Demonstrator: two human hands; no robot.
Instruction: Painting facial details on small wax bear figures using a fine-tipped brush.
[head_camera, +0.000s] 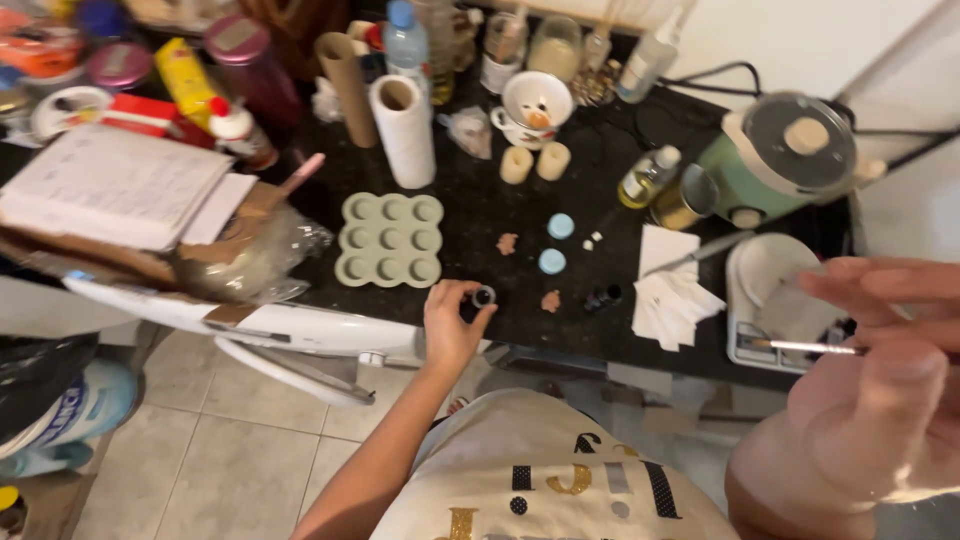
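On the dark stone table (480, 215), the pale green nine-cup silicone mould (390, 240) lies left of centre, with the white paper towel roll (404, 130) standing just behind it. Right of the mould lie two small round blue lids (556, 243). Further right sits a stack of white paper napkins (672, 285), and behind that the mint-green cooker with a glass lid (785, 155)
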